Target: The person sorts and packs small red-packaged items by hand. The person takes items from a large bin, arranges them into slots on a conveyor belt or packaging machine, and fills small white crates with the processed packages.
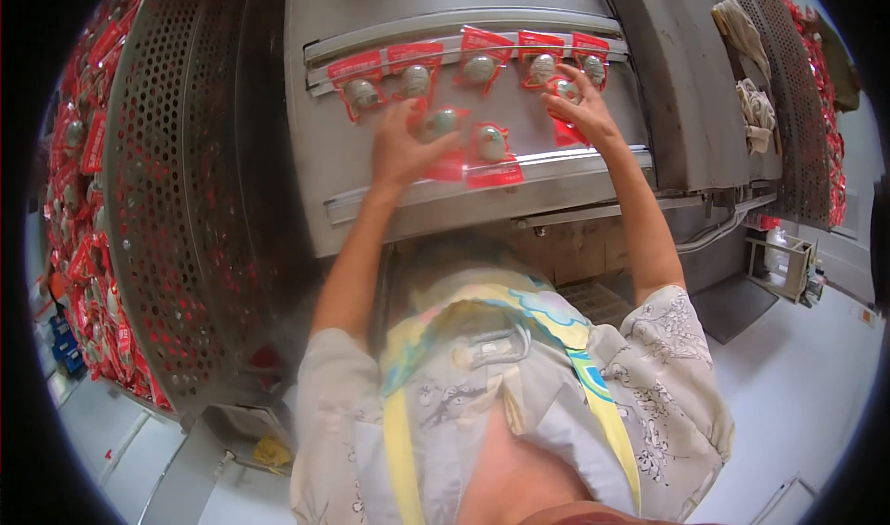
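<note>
On the metal work surface (371,172) lie red-and-clear plastic packets, each with a pale grey-green egg inside. My left hand (400,149) has its thumb and fingers around a slightly blurred egg packet (445,121). Another egg packet (491,143) lies just right of it, its red end toward me. My right hand (589,114) grips an egg packet (567,91) between thumb and fingers, its red end hanging below. Beyond my hands, several egg packets (479,69) lie in a row along a metal bar (348,43), red ends away from me.
A perforated metal guard (162,182) stands at the left, with many red packets (97,275) heaped beyond it. Another perforated panel (793,89) is at the right, with pale gloves (756,112) hanging before it. A metal rail (357,208) edges the near side.
</note>
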Available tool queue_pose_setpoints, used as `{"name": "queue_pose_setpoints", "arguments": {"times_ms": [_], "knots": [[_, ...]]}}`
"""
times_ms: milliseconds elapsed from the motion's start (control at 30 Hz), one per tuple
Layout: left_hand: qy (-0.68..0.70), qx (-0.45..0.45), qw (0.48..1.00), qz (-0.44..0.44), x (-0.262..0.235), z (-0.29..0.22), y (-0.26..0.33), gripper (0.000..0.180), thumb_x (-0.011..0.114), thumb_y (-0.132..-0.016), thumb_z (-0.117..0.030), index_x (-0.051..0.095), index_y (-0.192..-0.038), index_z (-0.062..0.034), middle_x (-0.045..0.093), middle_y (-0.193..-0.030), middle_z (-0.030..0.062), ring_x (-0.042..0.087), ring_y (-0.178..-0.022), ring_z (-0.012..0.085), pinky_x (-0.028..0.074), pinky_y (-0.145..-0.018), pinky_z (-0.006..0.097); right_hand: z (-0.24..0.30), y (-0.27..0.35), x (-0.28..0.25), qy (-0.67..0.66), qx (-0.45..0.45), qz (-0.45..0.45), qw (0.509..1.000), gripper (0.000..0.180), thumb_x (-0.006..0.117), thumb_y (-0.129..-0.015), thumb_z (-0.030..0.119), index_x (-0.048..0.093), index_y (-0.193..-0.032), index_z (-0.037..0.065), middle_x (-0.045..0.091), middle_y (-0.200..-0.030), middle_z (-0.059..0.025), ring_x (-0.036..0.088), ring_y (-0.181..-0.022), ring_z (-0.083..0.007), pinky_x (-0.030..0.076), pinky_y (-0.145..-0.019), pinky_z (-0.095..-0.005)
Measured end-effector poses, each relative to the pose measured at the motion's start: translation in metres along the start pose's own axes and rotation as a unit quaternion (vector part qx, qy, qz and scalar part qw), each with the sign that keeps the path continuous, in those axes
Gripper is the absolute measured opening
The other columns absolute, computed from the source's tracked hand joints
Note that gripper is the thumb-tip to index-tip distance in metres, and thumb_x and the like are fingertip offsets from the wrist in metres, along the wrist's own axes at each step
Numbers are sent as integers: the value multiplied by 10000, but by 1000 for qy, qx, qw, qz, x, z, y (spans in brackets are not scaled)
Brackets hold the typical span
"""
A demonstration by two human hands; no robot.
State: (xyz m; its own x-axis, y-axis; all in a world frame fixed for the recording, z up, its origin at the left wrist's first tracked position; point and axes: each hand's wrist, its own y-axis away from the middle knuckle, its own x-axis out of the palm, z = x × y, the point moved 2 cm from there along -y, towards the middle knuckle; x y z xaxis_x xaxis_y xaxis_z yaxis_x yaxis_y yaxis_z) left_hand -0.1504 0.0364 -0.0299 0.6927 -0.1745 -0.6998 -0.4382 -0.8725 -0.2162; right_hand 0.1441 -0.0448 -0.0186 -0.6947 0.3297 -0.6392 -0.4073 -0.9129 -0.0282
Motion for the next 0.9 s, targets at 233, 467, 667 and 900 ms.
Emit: {"name": "queue_pose_setpoints", "arguments": {"times_ms": [233,467,667,900], "knots": [[459,-284,804,249,46,-31,-1,396,669,-784,-287,544,-1069,-42,586,-941,34,566,-840,98,449,-691,219,5,34,39,-461,365,405,700,497,615,-833,369,465,-1204,74,588,-1062,-86,607,-916,-178,521,-779,-326],[578,-281,728,237,61,-32,-2,387,607,-835,-228,456,-1132,-33,601,-1002,95,587,-902,159,502,-736,291,18,50,58,-542,259,389,699,485,544,-873,400,456,-1211,63,562,-1101,-81,586,-955,-188,524,-778,-361],[551,-215,798,114,-17,-66,-17,421,721,-750,-203,536,-1082,-22,606,-919,52,590,-806,113,492,-722,253,63,41,69,-639,176,389,640,499,476,-915,349,363,-1300,53,512,-1179,-100,559,-1014,-247,499,-832,-417],[139,-114,979,95,-217,-93,-30,573,794,-570,-423,611,-937,-23,606,-786,45,569,-728,131,459,-673,258,189,-8,96,-652,70,412,632,645,601,-842,308,294,-1360,77,472,-1247,-135,558,-1041,-248,476,-885,-429]]}}
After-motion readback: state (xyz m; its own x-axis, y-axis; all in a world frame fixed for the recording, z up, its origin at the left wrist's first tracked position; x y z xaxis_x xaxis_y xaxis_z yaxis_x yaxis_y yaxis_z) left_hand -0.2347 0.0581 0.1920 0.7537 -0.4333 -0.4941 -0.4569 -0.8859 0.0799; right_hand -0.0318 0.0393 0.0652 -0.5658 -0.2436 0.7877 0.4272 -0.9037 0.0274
